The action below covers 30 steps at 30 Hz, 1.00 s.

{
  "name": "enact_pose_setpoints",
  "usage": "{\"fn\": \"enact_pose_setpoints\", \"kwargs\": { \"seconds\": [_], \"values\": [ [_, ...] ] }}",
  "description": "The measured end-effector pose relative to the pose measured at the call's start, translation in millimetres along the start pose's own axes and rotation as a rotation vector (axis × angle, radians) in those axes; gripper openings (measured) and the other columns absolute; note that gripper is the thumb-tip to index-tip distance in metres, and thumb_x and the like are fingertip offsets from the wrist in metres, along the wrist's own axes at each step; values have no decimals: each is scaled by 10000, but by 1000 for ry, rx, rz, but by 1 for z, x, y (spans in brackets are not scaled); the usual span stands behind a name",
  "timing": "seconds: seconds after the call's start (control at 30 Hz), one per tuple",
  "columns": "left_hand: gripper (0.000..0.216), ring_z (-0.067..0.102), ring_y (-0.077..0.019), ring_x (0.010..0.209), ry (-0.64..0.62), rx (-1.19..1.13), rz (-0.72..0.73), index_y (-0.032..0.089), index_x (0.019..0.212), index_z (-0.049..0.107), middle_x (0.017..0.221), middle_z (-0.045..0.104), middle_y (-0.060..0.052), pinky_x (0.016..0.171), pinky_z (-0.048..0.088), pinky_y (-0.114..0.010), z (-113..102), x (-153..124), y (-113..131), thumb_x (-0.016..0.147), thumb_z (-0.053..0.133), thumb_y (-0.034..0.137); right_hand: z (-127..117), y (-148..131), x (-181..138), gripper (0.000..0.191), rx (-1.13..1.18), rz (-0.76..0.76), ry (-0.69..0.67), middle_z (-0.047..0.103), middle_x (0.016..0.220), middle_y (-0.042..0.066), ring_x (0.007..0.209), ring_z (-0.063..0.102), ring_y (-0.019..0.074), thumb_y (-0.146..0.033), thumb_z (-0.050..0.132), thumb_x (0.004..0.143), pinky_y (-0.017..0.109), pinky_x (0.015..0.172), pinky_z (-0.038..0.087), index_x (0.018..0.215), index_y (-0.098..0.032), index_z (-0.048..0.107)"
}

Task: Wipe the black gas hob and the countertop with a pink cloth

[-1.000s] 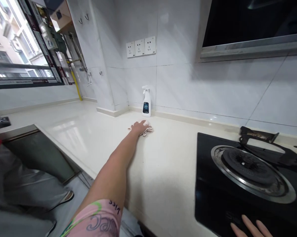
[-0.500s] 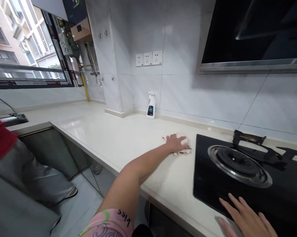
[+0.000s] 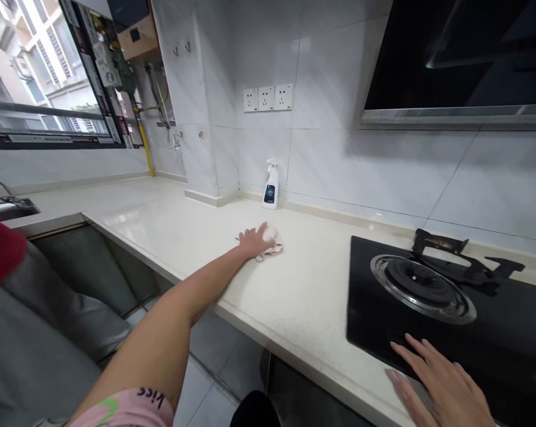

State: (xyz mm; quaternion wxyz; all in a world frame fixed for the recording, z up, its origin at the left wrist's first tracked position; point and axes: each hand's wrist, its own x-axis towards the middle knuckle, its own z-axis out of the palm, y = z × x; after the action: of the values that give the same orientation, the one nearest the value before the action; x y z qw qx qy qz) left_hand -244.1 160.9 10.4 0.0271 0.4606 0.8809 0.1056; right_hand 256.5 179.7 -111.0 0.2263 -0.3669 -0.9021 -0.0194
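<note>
My left hand (image 3: 253, 242) reaches out over the cream countertop (image 3: 294, 296) and presses down on a pale pink cloth (image 3: 274, 240), which is bunched under the fingers and shows at their right side. Part of the cloth is hidden by the hand. Beyond it, against the wall, a white spray bottle (image 3: 271, 187) with a dark label stands upright. At the lower right, my right hand (image 3: 446, 385) rests with spread fingers over the front left corner of the black gas cooktop (image 3: 370, 296), holding nothing.
A burner (image 3: 421, 284) and a loose black pan support (image 3: 468, 261) are on the cooktop. Above hangs a dark range hood (image 3: 463, 59). A wall corner juts onto the counter near the bottle. At left, a person in grey trousers (image 3: 49, 332) stands near the sink (image 3: 16, 207).
My left hand has slid the cloth leftward across the counter, away from the cooktop. My right hand has stayed at the cooktop's corner. The view has shifted slightly.
</note>
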Motion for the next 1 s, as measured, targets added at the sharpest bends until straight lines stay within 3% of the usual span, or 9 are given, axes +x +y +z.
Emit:
{"fn": "enact_pose_setpoints", "kwargs": {
  "seconds": [0.13,0.27,0.43,0.53,0.63,0.73,0.87,1.0],
  "values": [
    [859,345,-431,1495,37,16,-78,284,1667,211,1622,438,-185,1187,218,-597,0,12,-3,927,404,676,-2,-11,2,558,-6,41,14,570,1548,62,1481,461,365,-641,449,994,680,1187,363,1412,-336,659],
    [785,316,-401,1520,-3,5,58,368,1623,333,1656,407,-124,1201,212,-603,15,-3,45,925,407,720,-5,-17,8,582,-14,55,25,578,1535,89,1488,446,368,-641,393,1006,672,1201,333,1385,-305,679],
    [785,247,-334,1577,-101,-36,354,465,1592,377,1712,335,-29,1253,177,-565,38,-60,121,894,400,823,-2,-11,13,703,-36,153,-23,355,1698,91,1551,327,411,-726,389,974,715,1163,344,1551,-346,522],
    [795,184,-340,1604,-185,-97,535,496,1594,364,1742,271,4,1269,145,-589,43,-106,134,882,404,846,-1,-8,11,729,-39,203,-33,402,1674,92,1546,328,431,-775,380,954,757,1154,316,1530,-360,549],
    [771,129,-361,1620,-264,-167,678,500,1601,351,1758,218,6,1271,96,-630,40,-142,111,902,415,819,0,-8,8,733,-21,186,-31,467,1633,87,1532,362,420,-791,371,948,754,1164,304,1505,-362,581],
    [712,124,-335,1627,-296,-158,688,511,1601,336,1753,240,24,1274,94,-624,28,-151,70,937,417,756,1,-10,5,750,-33,181,7,464,1636,80,1544,346,404,-793,332,952,743,1188,271,1510,-357,578],
    [707,176,-291,1616,-166,-47,321,504,1605,314,1737,290,53,1281,148,-560,6,-120,12,937,430,703,-1,-15,4,766,-46,188,4,461,1637,83,1553,333,385,-789,296,957,723,1209,244,1512,-343,579],
    [777,183,-407,1594,-60,-12,15,386,1647,271,1729,293,-99,1218,169,-684,-12,-76,-27,940,394,686,-6,-24,7,737,-86,194,16,467,1630,101,1557,321,376,-742,288,985,707,1213,242,1504,-313,587]
  ]
}}
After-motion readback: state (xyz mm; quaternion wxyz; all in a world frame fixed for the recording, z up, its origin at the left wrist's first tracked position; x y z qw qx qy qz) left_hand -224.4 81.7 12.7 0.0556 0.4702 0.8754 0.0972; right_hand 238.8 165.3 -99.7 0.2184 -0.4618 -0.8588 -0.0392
